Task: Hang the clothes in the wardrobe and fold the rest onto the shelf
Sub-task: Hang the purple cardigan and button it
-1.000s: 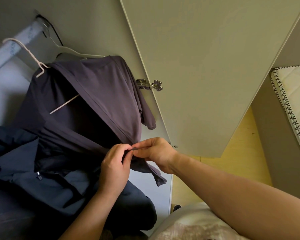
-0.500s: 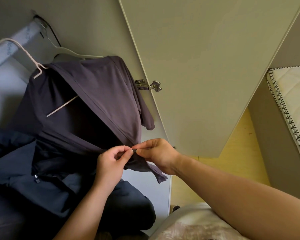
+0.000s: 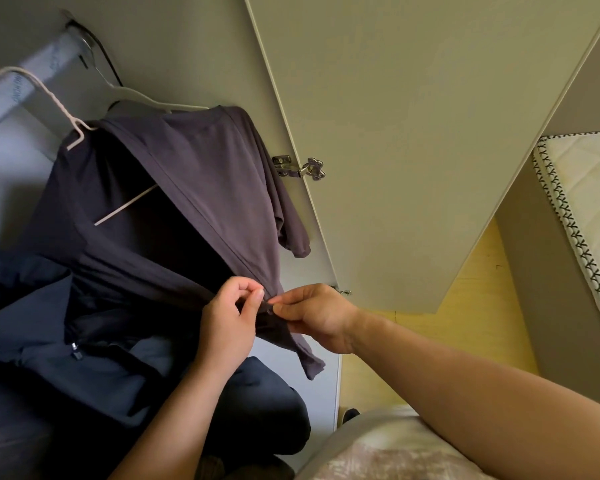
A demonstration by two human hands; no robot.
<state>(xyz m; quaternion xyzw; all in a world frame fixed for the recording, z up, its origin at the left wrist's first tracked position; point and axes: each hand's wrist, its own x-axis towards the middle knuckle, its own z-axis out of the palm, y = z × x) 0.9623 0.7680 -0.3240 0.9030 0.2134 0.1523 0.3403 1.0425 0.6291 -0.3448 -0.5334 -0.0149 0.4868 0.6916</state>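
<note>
Now, left hand (image 3: 227,323) and right hand (image 3: 317,317) pinch front edges of the hanging cardigan (image 3: 194,174); soft, light cloth, likely best gripped there.

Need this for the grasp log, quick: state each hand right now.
Left hand: closed, pinching the front edge of the hung purple-grey cardigan.
Right hand: closed, pinching the same edge at a small button.
</note>
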